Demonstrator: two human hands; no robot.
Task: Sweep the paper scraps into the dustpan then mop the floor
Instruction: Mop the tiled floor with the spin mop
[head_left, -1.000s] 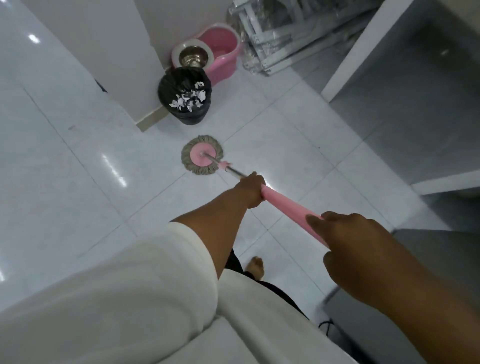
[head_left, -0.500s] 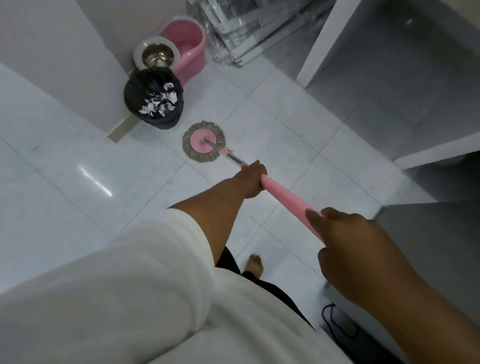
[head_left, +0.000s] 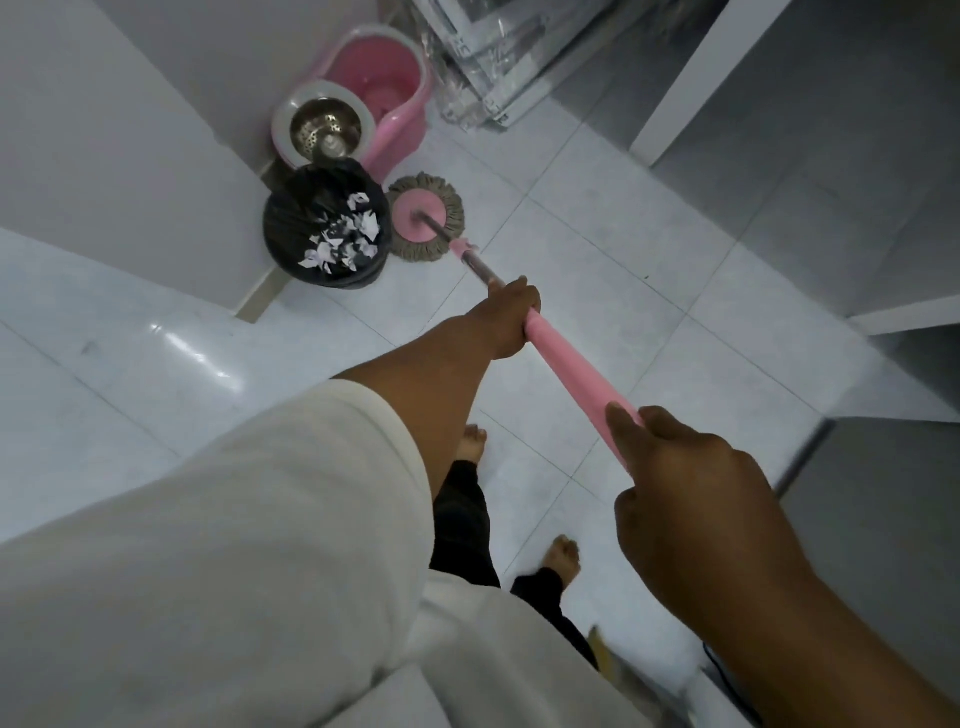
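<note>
Beside the black bin (head_left: 324, 228) of paper scraps (head_left: 345, 236), on the tiled floor (head_left: 597, 249): one pink mop (head_left: 566, 371), head (head_left: 426, 218) flat, left hand (head_left: 511, 317) low and right hand (head_left: 691, 483) high, fingers (head_left: 623, 423) curled round the handle (head_left: 587, 395); best worked in overlapping strokes, skirting the bin.

Mop (head_left: 426, 221): round pink head, grey-brown fringe, flat on the floor (head_left: 597, 249) just beside the black-lined bin (head_left: 298, 215); pink handle slants up, gripped by my left hand (head_left: 506, 319) and right hand (head_left: 691, 488). Paper scraps (head_left: 343, 236): white, torn, heaped inside that bin.
</note>
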